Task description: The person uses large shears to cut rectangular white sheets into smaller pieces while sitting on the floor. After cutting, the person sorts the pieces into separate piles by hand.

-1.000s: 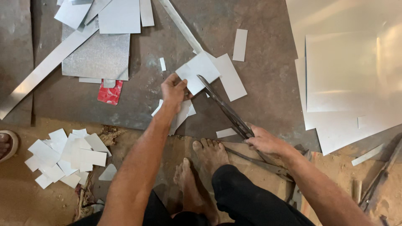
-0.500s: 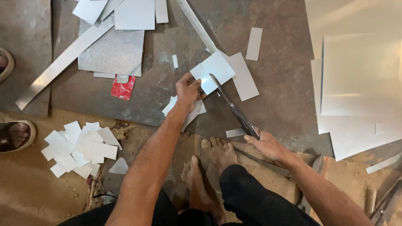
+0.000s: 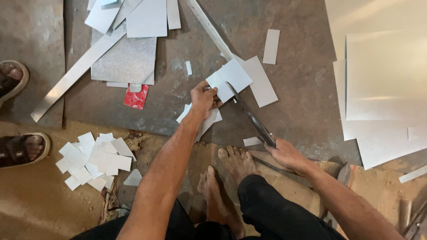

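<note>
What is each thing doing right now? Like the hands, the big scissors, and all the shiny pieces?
Left hand: gripping a small metal piece.
Right hand: closed on the shears' handle.
Shears: blade lying against the small piece's edge; open or shut, can't tell.
Cut pieces: piled loose on the ground.
Big sheets: stacked flat.
Red card: lying flat, partly under a sheet.

A dark metal plate lies on the dirt floor. Sheet-metal offcuts lie far left on it, big sheets right. Small cut pieces are heaped near left on the floor.

shears: blade now across sheet piece | left hand: regripped
</note>
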